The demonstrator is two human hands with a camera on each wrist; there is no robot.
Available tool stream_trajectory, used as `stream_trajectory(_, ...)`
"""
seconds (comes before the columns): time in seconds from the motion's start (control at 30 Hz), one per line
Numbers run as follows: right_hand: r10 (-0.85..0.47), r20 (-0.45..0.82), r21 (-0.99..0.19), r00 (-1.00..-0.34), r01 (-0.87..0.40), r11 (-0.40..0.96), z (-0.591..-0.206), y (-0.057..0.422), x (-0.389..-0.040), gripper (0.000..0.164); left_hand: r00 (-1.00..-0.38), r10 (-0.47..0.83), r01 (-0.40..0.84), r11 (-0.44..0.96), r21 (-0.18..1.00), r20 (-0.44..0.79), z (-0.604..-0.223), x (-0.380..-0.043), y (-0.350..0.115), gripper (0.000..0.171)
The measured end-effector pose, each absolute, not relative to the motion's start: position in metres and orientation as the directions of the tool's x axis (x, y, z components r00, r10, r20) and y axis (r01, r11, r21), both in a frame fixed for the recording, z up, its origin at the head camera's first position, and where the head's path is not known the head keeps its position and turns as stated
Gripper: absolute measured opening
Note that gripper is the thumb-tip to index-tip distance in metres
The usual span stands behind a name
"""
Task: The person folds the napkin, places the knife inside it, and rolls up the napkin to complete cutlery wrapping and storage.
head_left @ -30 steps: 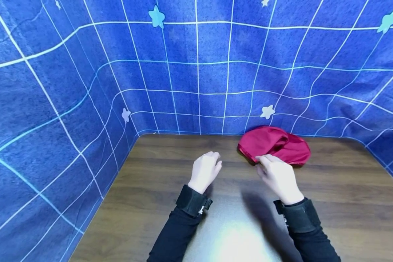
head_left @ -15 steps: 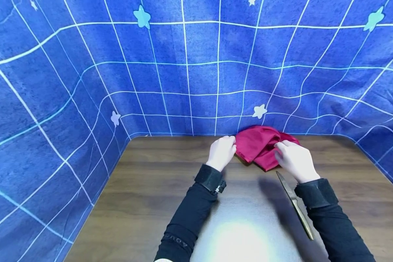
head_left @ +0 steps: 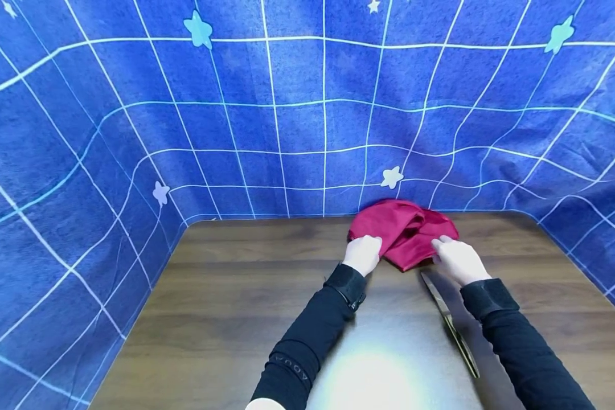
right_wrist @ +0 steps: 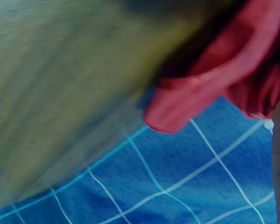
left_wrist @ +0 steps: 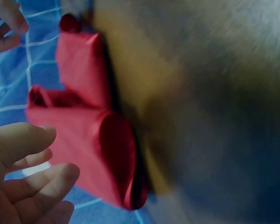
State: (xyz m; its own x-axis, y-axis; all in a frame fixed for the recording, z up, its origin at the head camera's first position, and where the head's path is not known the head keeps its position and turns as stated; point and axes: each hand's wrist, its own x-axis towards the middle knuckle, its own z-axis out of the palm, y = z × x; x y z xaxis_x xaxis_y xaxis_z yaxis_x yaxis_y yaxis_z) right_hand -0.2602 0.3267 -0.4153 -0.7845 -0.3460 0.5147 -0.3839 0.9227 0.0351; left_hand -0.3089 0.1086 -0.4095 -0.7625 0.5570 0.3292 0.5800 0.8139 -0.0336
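Observation:
A folded crimson satin cloth (head_left: 384, 219) lies at the back of the wooden table. My left hand (head_left: 363, 254) is at its near left edge, overlapping it in the head view. In the left wrist view, the fingers (left_wrist: 60, 177) and thumb are spread beside the cloth (left_wrist: 79, 140), with nothing between them. My right hand (head_left: 459, 259) is at the cloth's right edge, its fingers loosely bent; in the right wrist view only part of it shows at the right border. A knife (head_left: 443, 310) with a gold-toned handle lies just left of the right forearm, blade towards the cloth.
A blue curtain (head_left: 297, 131) with white grid lines and stars rises along the back and left edges of the table (head_left: 225, 319). A bright glare (head_left: 369, 381) covers the table's near middle.
Both hands have come to the cloth, the left moving right. The cloth's folds have shifted. The knife, not visible a second ago, now shows beside the right forearm. The head view has turned slightly right.

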Motion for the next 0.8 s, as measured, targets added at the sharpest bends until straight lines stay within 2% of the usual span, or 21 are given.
stream_trajectory(0.17, -0.378, 0.396, 0.063, -0.837, -0.386, 0.92, -0.433, 0.334, -0.26, 0.01, -0.779, 0.574, 0.589, 0.808, -0.019, 0.25, -0.422, -0.308, 0.116, 0.011)
stream_trajectory(0.47, -0.43, 0.295, 0.087, -0.853, -0.424, 0.901, -0.445, 0.34, -0.261, 0.009, -0.842, 0.52, 0.526, 0.85, 0.004, 0.142, -0.431, -0.309, 0.121, 0.017)
stream_trajectory(0.8, -0.415, 0.271, 0.069, -0.868, -0.413, 0.908, -0.452, 0.339, -0.26, 0.012, -0.85, 0.524, 0.524, 0.851, -0.015, 0.041, -0.429, -0.308, 0.123, 0.019)
